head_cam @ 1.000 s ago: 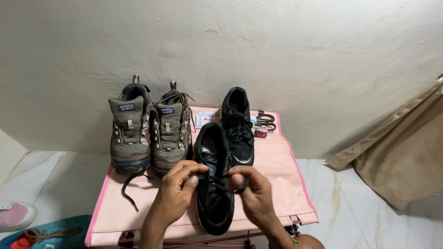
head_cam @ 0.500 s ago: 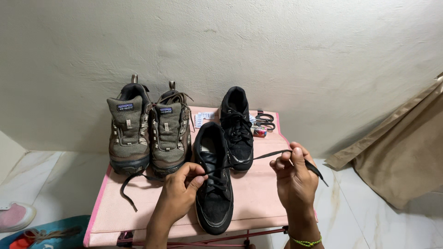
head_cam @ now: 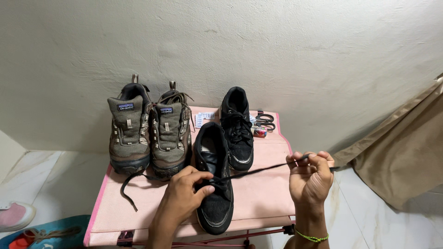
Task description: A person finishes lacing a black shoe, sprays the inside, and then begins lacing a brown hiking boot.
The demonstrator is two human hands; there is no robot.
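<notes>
A black shoe lies toe towards me on a small pink table. My left hand rests on its lacing area, fingers pinching at the eyelets. My right hand is out to the right past the table edge, shut on a black shoelace that runs taut from the shoe to my fingers. A second black shoe stands just behind it, laced.
Two olive-brown hiking shoes stand at the table's left, a loose dark lace trailing in front. Scissors and small items lie at the back right. A tan cloth hangs at right. A pink shoe sits on the floor at left.
My right hand has moved from the shoe out to the right, drawing the black lace out taut. My left hand has stayed on the shoe.
</notes>
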